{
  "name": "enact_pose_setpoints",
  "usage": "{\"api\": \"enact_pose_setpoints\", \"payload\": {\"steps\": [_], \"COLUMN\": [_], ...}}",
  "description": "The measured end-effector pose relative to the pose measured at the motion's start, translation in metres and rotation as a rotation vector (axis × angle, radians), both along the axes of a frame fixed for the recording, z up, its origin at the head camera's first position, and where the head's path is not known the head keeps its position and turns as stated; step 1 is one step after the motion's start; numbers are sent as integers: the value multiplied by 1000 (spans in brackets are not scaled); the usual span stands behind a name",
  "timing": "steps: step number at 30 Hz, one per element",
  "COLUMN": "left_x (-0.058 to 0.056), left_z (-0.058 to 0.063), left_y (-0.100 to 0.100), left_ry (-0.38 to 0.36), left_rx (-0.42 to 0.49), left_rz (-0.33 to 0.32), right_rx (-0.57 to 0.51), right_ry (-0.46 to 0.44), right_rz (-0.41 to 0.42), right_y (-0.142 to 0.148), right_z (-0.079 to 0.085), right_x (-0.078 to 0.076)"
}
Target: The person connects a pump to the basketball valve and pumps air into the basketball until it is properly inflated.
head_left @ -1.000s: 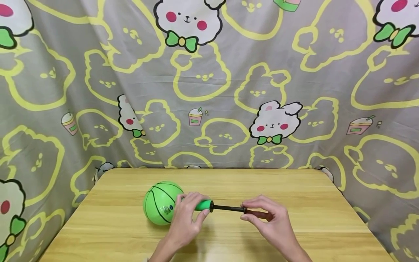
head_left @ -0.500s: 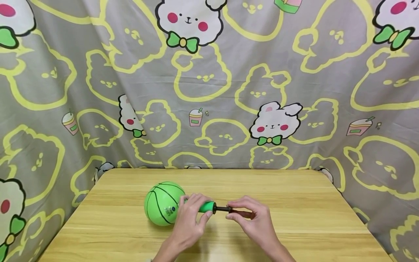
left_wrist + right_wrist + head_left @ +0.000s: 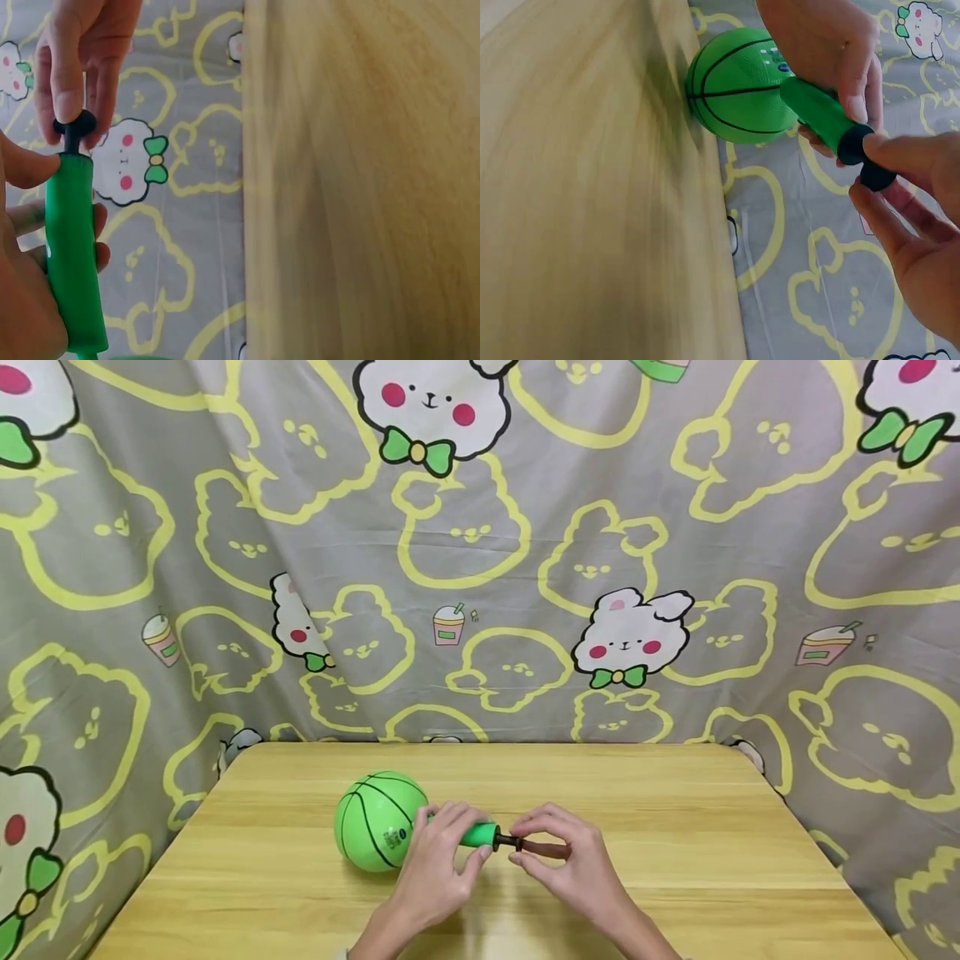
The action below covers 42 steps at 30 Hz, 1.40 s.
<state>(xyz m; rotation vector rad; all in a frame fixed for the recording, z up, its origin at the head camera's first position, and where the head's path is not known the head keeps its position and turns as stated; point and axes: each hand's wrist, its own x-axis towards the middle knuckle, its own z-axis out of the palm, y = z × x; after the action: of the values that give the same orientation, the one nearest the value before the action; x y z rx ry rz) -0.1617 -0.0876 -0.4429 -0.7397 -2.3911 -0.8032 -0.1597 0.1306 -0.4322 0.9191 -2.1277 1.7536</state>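
A green hand pump with a black plunger is held level above the table. My left hand grips its green barrel, with fingers over the far side and thumb on the near side. My right hand pinches the black plunger handle between thumb and fingers. Only a short length of black rod shows between the barrel and the right fingertips. A green ball with black basketball lines sits just left of the pump. The left hand hides where the pump's front end meets the ball.
The light wooden table extends around the hands. A grey curtain printed with yellow outlines and white cartoon animals hangs behind the table and along both sides.
My right hand has moved left, pushing the plunger most of the way into the barrel. The left hand, barrel and ball have shifted slightly right.
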Motion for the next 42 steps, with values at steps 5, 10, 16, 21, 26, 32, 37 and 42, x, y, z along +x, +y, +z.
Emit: {"api": "enact_pose_setpoints", "payload": {"steps": [5, 10, 16, 21, 26, 32, 37, 42], "left_x": [0, -2, -6, -7, -8, -9, -8, -6], "left_z": [0, 5, 9, 11, 12, 15, 15, 15], "left_y": [-4, -11, -15, -19, -23, -25, -23, -20], "left_ry": [-19, -35, -31, -32, -42, -64, -63, -70], "left_rx": [16, 19, 46, 64, 57, 69, 76, 108], "left_rz": [-11, -4, 4, 13, 25, 37, 26, 23], "right_rx": [0, -1, 8, 19, 32, 35, 27, -28], "right_ry": [-15, -16, -36, -58, -47, -54, -62, -49], "right_rz": [27, 36, 42, 48, 65, 66, 72, 65], "right_y": [4, 14, 27, 37, 48, 57, 60, 61], "right_z": [5, 10, 20, 27, 32, 36, 38, 38], "right_x": [0, -2, -3, -4, -6, -8, -7, -5]}}
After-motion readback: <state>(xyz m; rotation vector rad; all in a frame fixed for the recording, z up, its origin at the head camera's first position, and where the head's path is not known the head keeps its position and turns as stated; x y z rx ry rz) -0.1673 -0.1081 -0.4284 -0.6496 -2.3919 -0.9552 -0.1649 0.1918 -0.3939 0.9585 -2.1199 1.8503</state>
